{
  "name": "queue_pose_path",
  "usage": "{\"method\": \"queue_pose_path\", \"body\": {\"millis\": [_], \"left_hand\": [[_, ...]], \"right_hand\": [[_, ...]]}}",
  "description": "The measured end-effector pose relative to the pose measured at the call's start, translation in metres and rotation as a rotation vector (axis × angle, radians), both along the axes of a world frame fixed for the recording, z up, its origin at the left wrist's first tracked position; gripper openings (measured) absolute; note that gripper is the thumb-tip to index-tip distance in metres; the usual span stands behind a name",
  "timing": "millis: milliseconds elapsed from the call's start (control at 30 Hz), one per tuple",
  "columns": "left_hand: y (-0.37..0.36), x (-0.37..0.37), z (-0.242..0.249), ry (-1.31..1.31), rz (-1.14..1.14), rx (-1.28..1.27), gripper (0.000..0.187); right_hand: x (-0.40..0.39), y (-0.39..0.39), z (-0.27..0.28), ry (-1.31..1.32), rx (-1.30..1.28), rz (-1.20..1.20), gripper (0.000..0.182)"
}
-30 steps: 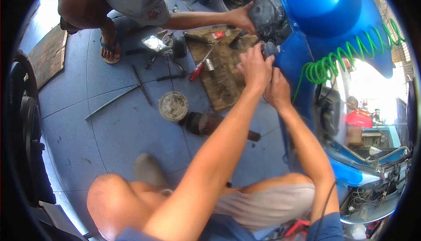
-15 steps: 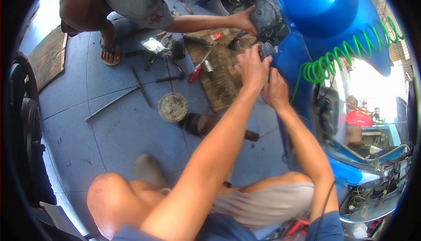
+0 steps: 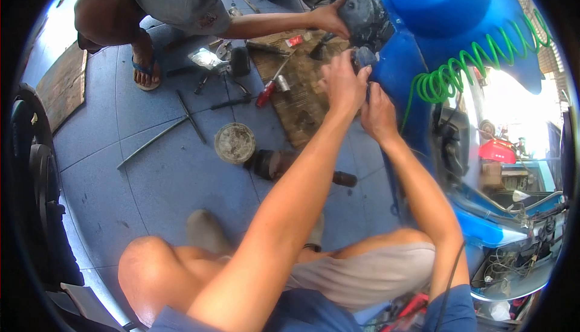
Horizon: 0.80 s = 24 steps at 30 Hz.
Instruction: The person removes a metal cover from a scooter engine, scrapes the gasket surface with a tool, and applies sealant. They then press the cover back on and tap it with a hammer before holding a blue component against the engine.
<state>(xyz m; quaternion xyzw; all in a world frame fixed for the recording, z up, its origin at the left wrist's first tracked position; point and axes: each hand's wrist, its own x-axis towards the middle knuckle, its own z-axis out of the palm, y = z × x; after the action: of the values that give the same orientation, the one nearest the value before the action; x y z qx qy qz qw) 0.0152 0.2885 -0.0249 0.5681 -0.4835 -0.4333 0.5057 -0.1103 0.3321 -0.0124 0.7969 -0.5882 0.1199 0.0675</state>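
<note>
My left hand (image 3: 345, 83) is raised beside the blue body panel (image 3: 411, 60), its fingers closed round a dark tool with a rounded grey head (image 3: 364, 58). Just below and to the right, my right hand (image 3: 379, 112) is wrapped round the lower part of the same tool. Above my hands is a round grey engine cover (image 3: 357, 12). Another person's hand (image 3: 330, 18) rests against its left side. A coiled green hose (image 3: 444, 85) hangs at the right of my hands.
A wooden board (image 3: 296, 102) lies on the blue tiled floor with a red-handled screwdriver (image 3: 265, 93). Nearer are a round lid (image 3: 235, 143), a dark cylindrical part (image 3: 275, 165) and a T-shaped bar (image 3: 191, 116). Another person (image 3: 175, 3) crouches at the upper left.
The view has shifted slightly. My hands are still together on the tool, a little higher in the picture. The other person's hand remains at the engine cover.
</note>
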Motion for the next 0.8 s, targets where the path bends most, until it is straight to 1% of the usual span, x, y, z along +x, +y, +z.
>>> {"method": "queue_pose_path", "body": {"millis": [67, 133, 467, 567, 800], "left_hand": [[-0.0007, -0.0011, -0.0019, 0.006, 0.015, -0.012, 0.059], [-0.0007, -0.0004, -0.0007, 0.001, 0.017, -0.013, 0.058], [-0.0002, -0.0010, -0.0004, 0.020, 0.017, 0.007, 0.057], [0.0000, -0.0013, 0.0000, 0.020, 0.014, 0.013, 0.059], [0.0011, -0.0002, 0.0007, 0.033, 0.008, 0.007, 0.063]], "right_hand": [[-0.0007, -0.0012, -0.0015, 0.005, -0.010, 0.009, 0.034], [-0.0019, -0.0016, -0.0023, -0.024, -0.003, 0.003, 0.039], [-0.0040, -0.0024, -0.0048, -0.004, 0.022, -0.004, 0.038], [-0.0062, -0.0035, -0.0065, -0.032, -0.021, 0.024, 0.038], [-0.0032, -0.0022, -0.0028, -0.002, 0.040, -0.028, 0.037]]}}
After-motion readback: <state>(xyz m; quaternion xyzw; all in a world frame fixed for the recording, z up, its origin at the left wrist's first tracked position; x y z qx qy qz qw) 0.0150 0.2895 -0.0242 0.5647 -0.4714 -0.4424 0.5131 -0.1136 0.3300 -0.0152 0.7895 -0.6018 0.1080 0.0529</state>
